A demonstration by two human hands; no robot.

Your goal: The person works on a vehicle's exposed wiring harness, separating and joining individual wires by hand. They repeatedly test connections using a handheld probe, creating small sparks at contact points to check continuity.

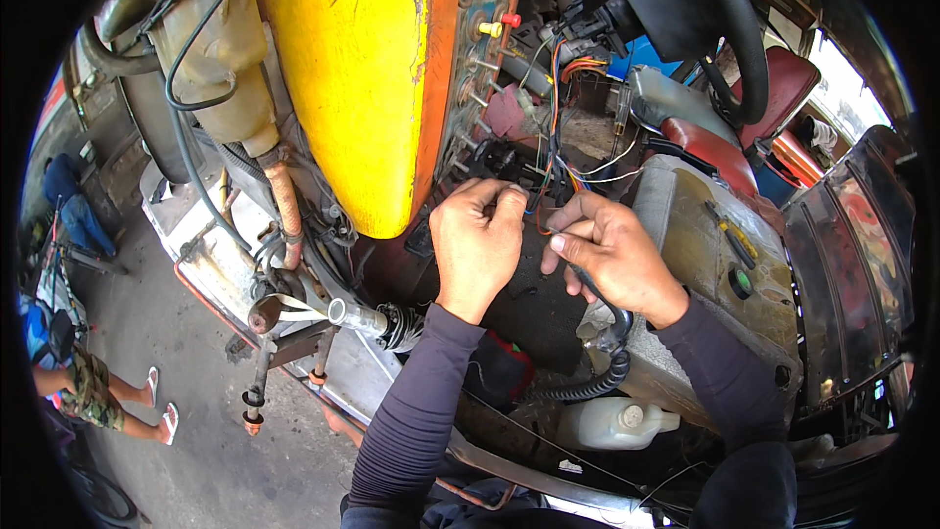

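My left hand (478, 247) is closed, its thumb and fingertips pinched together beside the lower ends of some thin coloured wires (556, 132). Whatever lies between those fingertips is too small to make out. Just to its right, my right hand (622, 260) has its thumb and forefinger brought together, the other fingers loosely curled. A thin wire end curves close to these fingertips, but I cannot tell whether they grip it. The wires hang from the steering column (592, 29), and pale loose ends (612, 174) stick out to the right.
A yellow panel (377, 88) stands ahead. Yellow-handled pliers (732, 235) and a roll of black tape (740, 282) lie on the worn cover (685, 235) at right. Nearer are a white jug (617, 423) and corrugated tubing (587, 382). Bystanders (98, 392) are at far left.
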